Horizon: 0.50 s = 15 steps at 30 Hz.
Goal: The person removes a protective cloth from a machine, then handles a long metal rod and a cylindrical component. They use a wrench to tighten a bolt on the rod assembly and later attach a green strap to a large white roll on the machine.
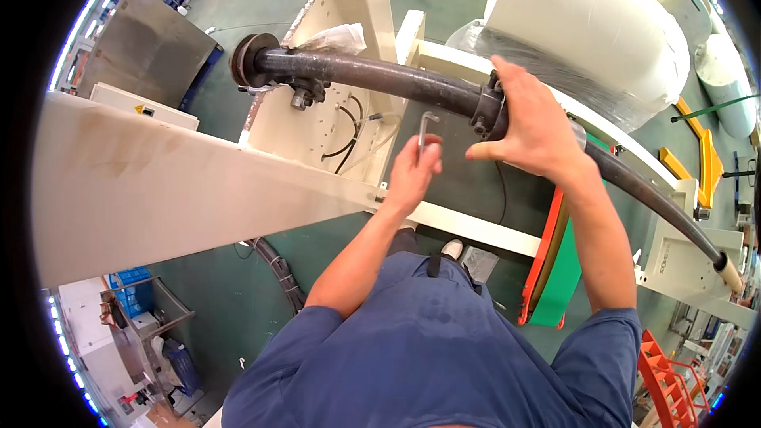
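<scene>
A long dark metal shaft (380,79) runs across in front of me, with a round flanged end (252,59) at the left. A dark clamp collar (490,109) with bolts sits around it near the middle. My left hand (414,173) is closed on an L-shaped hex key (426,125), its bent end pointing up, below the shaft and apart from it. My right hand (537,123) is spread with the thumb apart, lying over the shaft just right of the collar. Its palm side is hidden, and so is its exact contact with the collar.
A cream machine frame (182,174) surrounds the shaft, with dark hoses (345,131) inside. Beyond lies a large plastic-wrapped white roll (587,24). A green and orange part (555,261) stands below my right forearm. Bundled cables (277,269) lie on the floor at left.
</scene>
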Tool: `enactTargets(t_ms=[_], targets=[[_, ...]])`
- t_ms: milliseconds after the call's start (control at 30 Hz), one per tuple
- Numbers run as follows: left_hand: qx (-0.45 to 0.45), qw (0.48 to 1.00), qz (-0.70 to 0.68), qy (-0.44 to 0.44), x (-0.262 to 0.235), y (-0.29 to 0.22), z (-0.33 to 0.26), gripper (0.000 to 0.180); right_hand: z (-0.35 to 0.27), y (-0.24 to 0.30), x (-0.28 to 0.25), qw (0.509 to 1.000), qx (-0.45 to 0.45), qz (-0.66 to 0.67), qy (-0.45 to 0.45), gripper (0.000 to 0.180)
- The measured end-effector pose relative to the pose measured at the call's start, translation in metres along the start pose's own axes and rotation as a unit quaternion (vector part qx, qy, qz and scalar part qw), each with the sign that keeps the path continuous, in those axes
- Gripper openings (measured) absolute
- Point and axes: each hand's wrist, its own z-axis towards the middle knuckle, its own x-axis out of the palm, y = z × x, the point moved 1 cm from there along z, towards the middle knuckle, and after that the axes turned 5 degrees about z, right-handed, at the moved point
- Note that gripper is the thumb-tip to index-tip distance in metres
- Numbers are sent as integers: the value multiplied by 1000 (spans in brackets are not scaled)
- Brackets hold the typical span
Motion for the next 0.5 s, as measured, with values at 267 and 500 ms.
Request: enactTargets(t_ms=[267,500], targets=[[142,931,336,-3,-26,-110,-7,16,-41,-51,-48,969,161,5,185,108],[259,783,564,38,4,-198,63,24,-52,-70,-45,981,131,55,129,104]])
